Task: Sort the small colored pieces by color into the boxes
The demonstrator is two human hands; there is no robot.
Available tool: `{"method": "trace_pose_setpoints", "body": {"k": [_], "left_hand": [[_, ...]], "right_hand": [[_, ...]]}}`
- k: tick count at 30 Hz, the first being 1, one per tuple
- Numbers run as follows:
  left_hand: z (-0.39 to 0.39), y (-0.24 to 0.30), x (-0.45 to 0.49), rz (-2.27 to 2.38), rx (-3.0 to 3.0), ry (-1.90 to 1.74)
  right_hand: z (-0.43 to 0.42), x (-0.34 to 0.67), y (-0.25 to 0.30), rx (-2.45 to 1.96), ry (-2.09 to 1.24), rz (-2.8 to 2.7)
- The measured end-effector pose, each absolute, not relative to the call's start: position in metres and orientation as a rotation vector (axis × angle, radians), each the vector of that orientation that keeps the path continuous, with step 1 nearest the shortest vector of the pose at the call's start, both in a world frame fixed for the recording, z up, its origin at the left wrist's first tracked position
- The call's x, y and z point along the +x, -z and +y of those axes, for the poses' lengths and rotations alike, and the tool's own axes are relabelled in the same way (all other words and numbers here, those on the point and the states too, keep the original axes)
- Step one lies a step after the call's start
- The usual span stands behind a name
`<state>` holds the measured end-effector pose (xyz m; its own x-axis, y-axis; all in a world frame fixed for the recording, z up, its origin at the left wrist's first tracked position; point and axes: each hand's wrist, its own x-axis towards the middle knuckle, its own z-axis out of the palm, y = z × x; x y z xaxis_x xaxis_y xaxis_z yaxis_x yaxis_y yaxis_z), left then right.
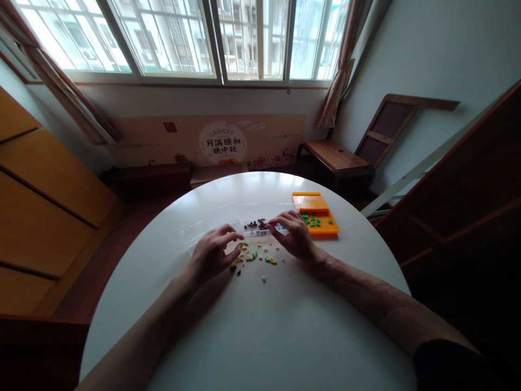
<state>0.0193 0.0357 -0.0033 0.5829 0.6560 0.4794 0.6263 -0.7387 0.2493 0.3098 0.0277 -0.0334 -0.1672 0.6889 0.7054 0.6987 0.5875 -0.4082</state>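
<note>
My left hand [214, 251] hovers by the left side of a loose scatter of small toy bricks [254, 255], its thumb and index finger apart with nothing seen between them. These bricks are cream, yellow, green and dark brown. Behind them lies a clear plastic tray [232, 216] with a heap of dark brown bricks [255, 224] and a few blue ones [278, 226]. My right hand [296, 234] reaches over the tray, thumb and index fingertips close together at the brown heap. Whatever they pinch is too small to make out.
An orange box [324, 229] with a sliding lid and green bricks [312, 220] inside stands right of my right hand. Everything rests on a round white table [260, 336]. Beyond its edge are a wooden chair [337, 155], a printed cardboard panel [163, 141] and windows.
</note>
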Motion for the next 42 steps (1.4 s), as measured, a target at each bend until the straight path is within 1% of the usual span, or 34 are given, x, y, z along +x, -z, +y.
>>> {"method": "trace_pose_setpoints", "body": {"k": [6,12,15,20,23,26,30,36,42], "left_hand": [[0.032,0.012,0.019,1.08,2.744,-0.787],[0.034,0.016,0.014,1.07,2.758,-0.726],[0.033,0.018,0.016,1.072,2.755,-0.729],[0.027,0.018,0.018,1.1,2.717,-0.77],[0.025,0.018,0.016,1.106,2.679,-0.797],[0.024,0.017,0.015,1.106,2.602,-0.8],[0.021,0.015,0.015,1.143,2.545,-0.792],[0.019,0.017,0.019,1.229,2.564,-0.775],[0.017,0.015,0.025,1.222,2.584,-0.773]], "right_hand": [[0.027,0.31,0.038,-1.269,0.016,-1.851],[0.028,0.309,0.04,-1.214,-0.008,-1.836],[0.025,0.308,0.037,-1.119,-0.042,-1.873],[0.015,0.307,0.018,-0.771,-0.055,-2.296],[0.009,0.305,0.005,-0.682,-0.094,-2.493],[0.004,0.301,-0.001,-0.686,-0.165,-2.561],[-0.006,0.3,0.0,-0.716,-0.127,-2.582],[-0.027,0.304,0.01,-0.884,-0.109,-2.475],[-0.032,0.305,0.021,-0.928,-0.107,-2.383]]}}
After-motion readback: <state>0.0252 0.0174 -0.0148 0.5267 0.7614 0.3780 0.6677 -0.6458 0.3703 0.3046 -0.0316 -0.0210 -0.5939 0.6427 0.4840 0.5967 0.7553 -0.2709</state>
